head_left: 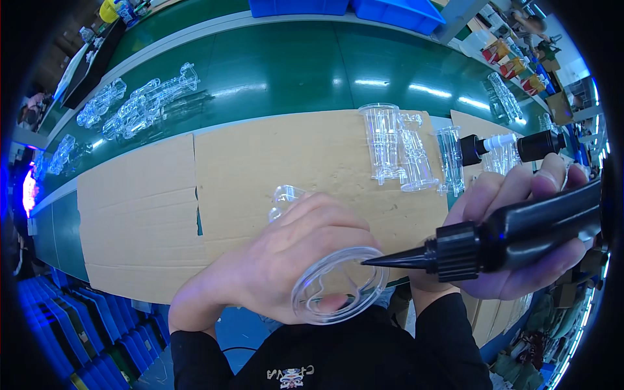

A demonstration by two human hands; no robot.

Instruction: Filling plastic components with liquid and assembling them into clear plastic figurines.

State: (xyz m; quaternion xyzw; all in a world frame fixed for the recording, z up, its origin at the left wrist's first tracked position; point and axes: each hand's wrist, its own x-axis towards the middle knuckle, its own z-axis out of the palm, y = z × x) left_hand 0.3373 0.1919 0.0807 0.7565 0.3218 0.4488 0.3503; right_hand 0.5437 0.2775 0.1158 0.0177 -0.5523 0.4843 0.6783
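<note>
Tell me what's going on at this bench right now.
A person is working at a cardboard sheet laid beside a green conveyor belt. The left hand holds a clear round plastic part up in front of the body. The right hand grips a black squeeze bottle, its pointed nozzle touching the part's rim. More clear plastic parts stand on the cardboard, with others on the belt, and blue bins sit at the far side.

A clear round plastic part [338, 286] is tilted up above the brown cardboard sheet [260, 169]. A black squeeze bottle's [520, 237] pointy tip touches its rim.
</note>
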